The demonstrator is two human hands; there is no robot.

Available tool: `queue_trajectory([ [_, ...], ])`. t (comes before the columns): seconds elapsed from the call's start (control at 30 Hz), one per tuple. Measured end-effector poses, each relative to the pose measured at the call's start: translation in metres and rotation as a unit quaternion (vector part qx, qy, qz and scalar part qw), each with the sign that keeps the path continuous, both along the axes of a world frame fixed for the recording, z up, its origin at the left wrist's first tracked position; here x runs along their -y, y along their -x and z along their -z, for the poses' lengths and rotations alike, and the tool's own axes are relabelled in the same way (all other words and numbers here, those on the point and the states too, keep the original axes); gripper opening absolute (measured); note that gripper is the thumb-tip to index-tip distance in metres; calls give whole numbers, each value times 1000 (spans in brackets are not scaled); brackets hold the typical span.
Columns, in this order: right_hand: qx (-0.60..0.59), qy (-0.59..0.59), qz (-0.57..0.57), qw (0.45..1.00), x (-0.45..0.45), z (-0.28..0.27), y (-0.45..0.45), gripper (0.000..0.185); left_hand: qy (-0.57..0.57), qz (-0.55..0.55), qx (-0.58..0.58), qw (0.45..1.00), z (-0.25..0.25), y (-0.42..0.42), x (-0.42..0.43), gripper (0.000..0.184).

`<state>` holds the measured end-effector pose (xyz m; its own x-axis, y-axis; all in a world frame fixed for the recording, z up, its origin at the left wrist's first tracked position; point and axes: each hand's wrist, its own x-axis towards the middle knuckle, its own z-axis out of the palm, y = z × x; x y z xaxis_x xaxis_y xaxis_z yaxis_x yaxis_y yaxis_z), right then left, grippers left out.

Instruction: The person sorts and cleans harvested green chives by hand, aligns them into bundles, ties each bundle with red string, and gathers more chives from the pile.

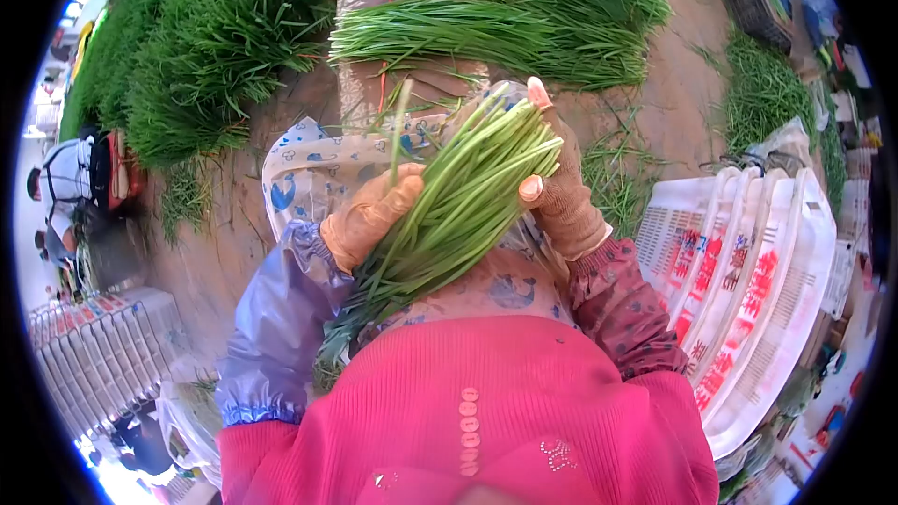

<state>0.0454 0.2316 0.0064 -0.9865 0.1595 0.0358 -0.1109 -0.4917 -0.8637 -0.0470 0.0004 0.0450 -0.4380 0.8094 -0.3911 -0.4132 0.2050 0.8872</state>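
A thick bunch of green chives (468, 192) lies slantwise over my lap, pale stem ends up to the right and leafy ends down to the left. My left hand (374, 215), in a tan glove, is closed on its left side. One loose stalk (402, 122) sticks up by the left fingers. At the stem ends is my right hand (572, 196), gloved with bare fingertips showing. Its thumb and a finger are spread apart around those ends, and the other fingers are hidden. A patterned plastic apron (313, 173) lies under the bunch.
Ahead, a low board (360, 98) bears a laid-out row of chives (440, 30). A large heap of chives (206, 56) stands at the left, another pile (589, 0) at the back right. White plastic crates (748, 262) lean at my right. A wire basket (112, 346) is at far left.
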Motion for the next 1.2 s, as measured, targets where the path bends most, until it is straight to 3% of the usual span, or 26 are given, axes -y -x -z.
queue_trajectory([
  [0.03,0,-1,-7,1000,0,-6,2,119,-5,41,-25,999,0,2,0,58],
  [0.07,14,-15,-30,999,-1,-11,4,115,78,68,-142,984,1,3,1,56],
  [0.1,29,-28,-54,998,-1,-13,6,111,78,60,-140,985,4,0,1,56],
  [0.17,15,-140,-53,989,-8,-12,13,105,125,135,-310,933,9,-3,-8,53],
  [0.2,-10,-102,-21,994,-3,-12,13,105,135,161,-361,909,6,-4,-16,51],
  [0.23,-12,-36,-7,999,6,-20,12,101,134,151,-364,909,2,-5,-23,51],
  [0.3,-22,97,22,995,24,-35,11,93,227,231,-410,853,-5,-9,-32,46],
  [0.37,79,-11,-25,997,18,-46,9,77,246,225,-415,847,-14,-14,-40,42],
  [0.4,119,3,-42,992,17,-50,7,56,281,254,-420,825,-16,-17,-43,42],
  [0.47,146,29,-17,989,19,-43,4,47,336,280,-431,789,-20,-23,-49,44],
  [0.53,165,66,21,984,21,-43,4,26,314,269,-412,812,-21,-20,-54,44],
  [0.6,142,10,38,989,2,-48,2,23,232,240,-343,878,-23,-11,-52,51],
  [0.63,134,-35,109,984,-10,-51,3,24,234,236,-341,879,-17,-4,-47,51],
  [0.7,98,-172,230,953,-68,-44,0,27,40,165,-379,910,11,17,-29,54],
  [0.73,79,-182,314,928,-83,-69,-2,17,75,147,-408,898,39,35,-25,54],
  [0.77,27,-164,320,933,-114,-77,-12,13,109,128,-437,883,62,57,-24,55],
  [0.83,-74,-212,348,910,-173,-99,-33,11,314,76,-423,846,69,86,-29,60],
  [0.87,-102,-195,382,898,-190,-112,-43,9,351,68,-460,813,82,99,-32,68],
  [0.9,-93,-215,398,887,-205,-125,-60,12,387,59,-497,775,101,114,-35,76],
  [0.93,-84,-234,415,875,-219,-138,-77,15,387,55,-497,775,121,129,-40,76],
  [1.0,-35,-404,471,784,-277,-138,-143,23,483,46,-500,718,158,154,-57,94],
  [1.07,-18,-491,532,690,-286,-139,-169,24,505,56,-477,717,179,169,-75,99],
  [1.17,41,-511,580,633,-266,-142,-179,28,519,100,-438,727,191,166,-75,107],
  [1.2,56,-526,590,610,-268,-141,-178,29,493,109,-453,735,176,154,-79,97],
])
